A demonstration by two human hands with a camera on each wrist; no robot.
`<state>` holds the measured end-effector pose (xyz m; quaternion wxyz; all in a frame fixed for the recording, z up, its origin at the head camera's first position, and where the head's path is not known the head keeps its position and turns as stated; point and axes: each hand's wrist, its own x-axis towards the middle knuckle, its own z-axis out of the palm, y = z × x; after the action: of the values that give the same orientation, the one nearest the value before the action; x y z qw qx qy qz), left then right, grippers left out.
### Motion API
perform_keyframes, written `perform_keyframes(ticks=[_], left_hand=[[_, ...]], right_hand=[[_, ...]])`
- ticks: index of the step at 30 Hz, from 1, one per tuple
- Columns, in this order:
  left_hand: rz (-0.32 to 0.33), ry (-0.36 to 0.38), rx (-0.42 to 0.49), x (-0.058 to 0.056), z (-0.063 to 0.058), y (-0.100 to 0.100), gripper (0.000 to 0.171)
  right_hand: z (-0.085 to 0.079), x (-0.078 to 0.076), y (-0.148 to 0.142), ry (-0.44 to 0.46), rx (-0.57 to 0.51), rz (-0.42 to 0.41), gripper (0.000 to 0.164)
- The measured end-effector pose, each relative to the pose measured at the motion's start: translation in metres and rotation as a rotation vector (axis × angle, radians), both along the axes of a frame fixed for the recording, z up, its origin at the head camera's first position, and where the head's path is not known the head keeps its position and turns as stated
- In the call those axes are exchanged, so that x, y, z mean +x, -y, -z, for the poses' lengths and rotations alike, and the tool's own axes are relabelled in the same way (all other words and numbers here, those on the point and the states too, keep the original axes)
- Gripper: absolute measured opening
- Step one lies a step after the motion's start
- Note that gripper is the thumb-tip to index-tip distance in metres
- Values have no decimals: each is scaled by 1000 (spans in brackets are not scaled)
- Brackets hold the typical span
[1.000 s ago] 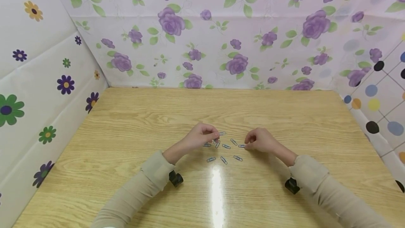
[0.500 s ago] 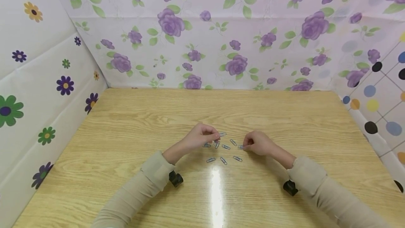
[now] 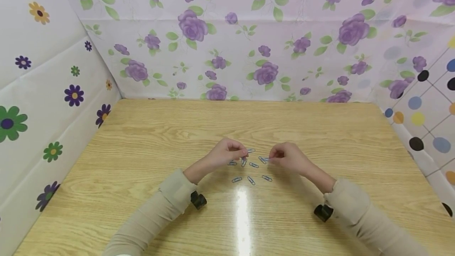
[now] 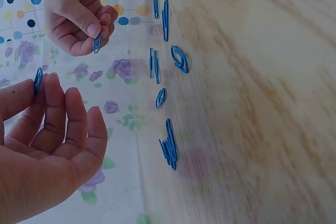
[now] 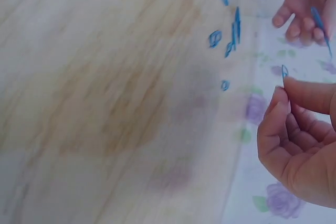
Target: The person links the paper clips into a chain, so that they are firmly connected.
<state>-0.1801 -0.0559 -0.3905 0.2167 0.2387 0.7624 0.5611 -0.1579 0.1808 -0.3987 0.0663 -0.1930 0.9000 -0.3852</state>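
Note:
My left hand pinches a blue paper clip between thumb and fingertips, the other fingers loosely bent. Opposite it, my right hand grips a second blue paper clip by thumb and forefinger. Both held clips are above the table in the wrist views, with a gap between the two hands. Several more blue paper clips lie scattered on the table below and between them, such as one in the middle and one nearer the front. A few sit partly behind the left fingers in the head view.
The wood-grain table has a bright glare streak in front of the clips. Floral sheeting stands along the back, with patterned sheets at left and right. A black wrist-camera mount sits under the left cuff, another under the right.
My right hand has raised its paper clip from the table and brought it a little left, toward the other hand. The left hand stays nearly still, holding its clip.

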Motion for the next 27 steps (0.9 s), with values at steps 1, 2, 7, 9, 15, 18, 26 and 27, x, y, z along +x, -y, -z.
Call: perform_keyframes(ticks=[1, 2, 7, 9, 15, 18, 26, 27], left_hand=[[-1, -3, -1, 0, 0, -1, 23], [-3, -7, -4, -1, 0, -1, 22], [4, -2, 17, -2, 1, -6, 21], [6, 17, 31, -1, 2, -8, 21], [-3, 34, 24, 4, -8, -10, 19], [-2, 21, 16, 11, -20, -11, 19], [4, 25, 46, 11, -21, -14, 19], [0, 25, 45, 9, -18, -14, 18]], right_hand=[[-1, 1, 1, -8, -4, 13, 5], [-3, 2, 2, -16, -11, 24, 4], [-9, 6, 8, -61, -45, 96, 4], [-11, 8, 11, -89, -60, 116, 4], [-13, 12, 19, -184, -99, 145, 5], [-13, 13, 23, -219, -101, 163, 6], [-16, 15, 32, -329, -129, 155, 9], [-16, 15, 32, -341, -135, 152, 9]])
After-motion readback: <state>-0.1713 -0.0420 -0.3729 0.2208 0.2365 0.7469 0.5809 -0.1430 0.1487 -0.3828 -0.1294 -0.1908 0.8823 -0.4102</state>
